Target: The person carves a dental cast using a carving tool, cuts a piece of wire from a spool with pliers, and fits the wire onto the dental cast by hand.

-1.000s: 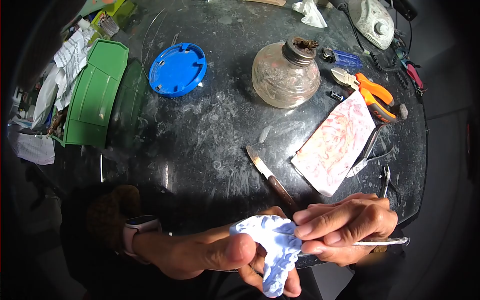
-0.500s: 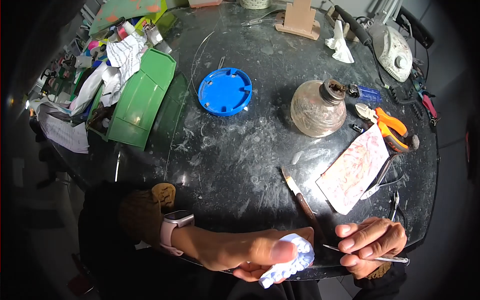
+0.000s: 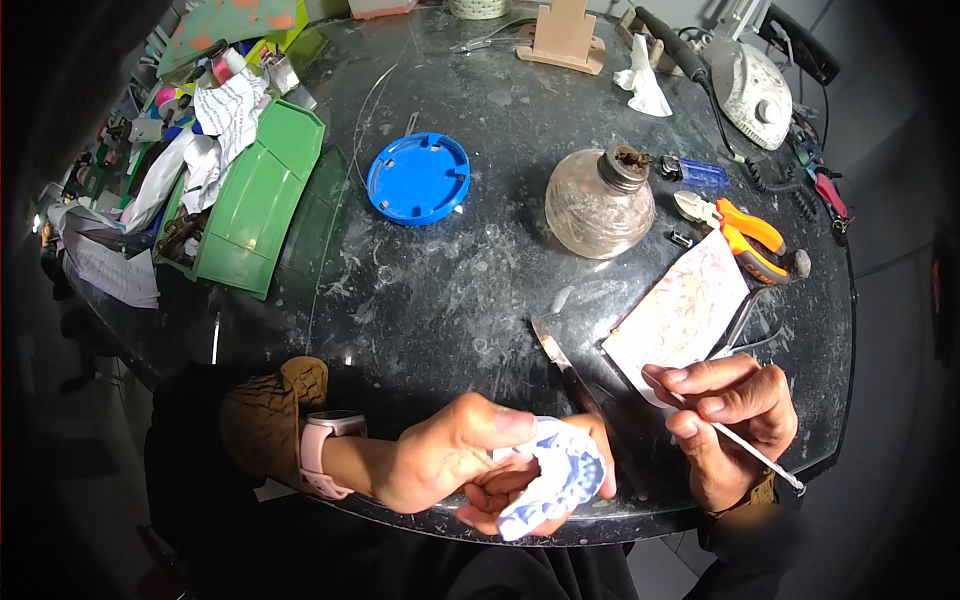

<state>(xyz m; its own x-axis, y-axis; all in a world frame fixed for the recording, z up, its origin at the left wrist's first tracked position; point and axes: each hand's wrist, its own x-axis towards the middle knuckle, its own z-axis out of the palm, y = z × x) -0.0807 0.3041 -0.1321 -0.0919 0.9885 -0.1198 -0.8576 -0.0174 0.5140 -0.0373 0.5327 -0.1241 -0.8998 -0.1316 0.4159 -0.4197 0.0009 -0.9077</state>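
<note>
A white plaster dental cast (image 3: 568, 478) with a row of moulded teeth lies in my left hand (image 3: 460, 455), thumb on its upper edge and fingers beneath. To the right, my right hand (image 3: 735, 415) pinches a thin metal dental carving tool (image 3: 745, 445), which slants down to the right and is apart from the cast. Between the hands, a wax knife (image 3: 565, 365) with a dark handle rests on the table, its handle end partly hidden behind my left hand. Just beyond my right hand is a white sheet with pink smears (image 3: 680, 310).
A glass spirit burner (image 3: 600, 210) stands near a blue lighter (image 3: 697, 173) and orange-handled cutters (image 3: 750, 240). A blue round lid-like piece (image 3: 418, 180) lies mid-table. At left, a green bin (image 3: 260, 200) holds papers. A white control box (image 3: 752, 100) sits at back right.
My left hand has tilted the cast and shifted its thumb towards the edge, showing more of the inner surface. My right hand has risen with the tool. The whole view has shifted slightly.
</note>
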